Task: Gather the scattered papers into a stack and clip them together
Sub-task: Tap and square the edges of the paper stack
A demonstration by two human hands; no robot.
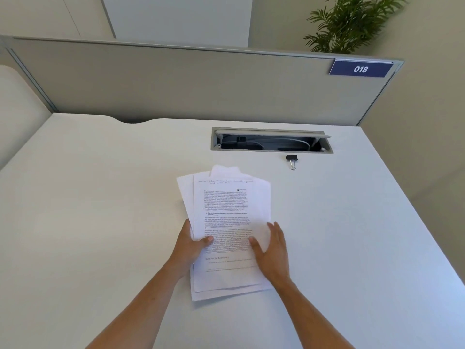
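Several printed papers lie in a loose, uneven pile on the white desk, their edges fanned out at the top and left. My left hand grips the pile's left edge, thumb on top of the text. My right hand holds the right edge, thumb pressed on the top sheet and fingers spread over it. A black binder clip with silver handles lies on the desk, up and to the right of the pile, apart from both hands.
An open cable tray slot is cut into the desk just behind the clip. A grey partition with a blue "018" sign closes the far side. A potted plant stands beyond it.
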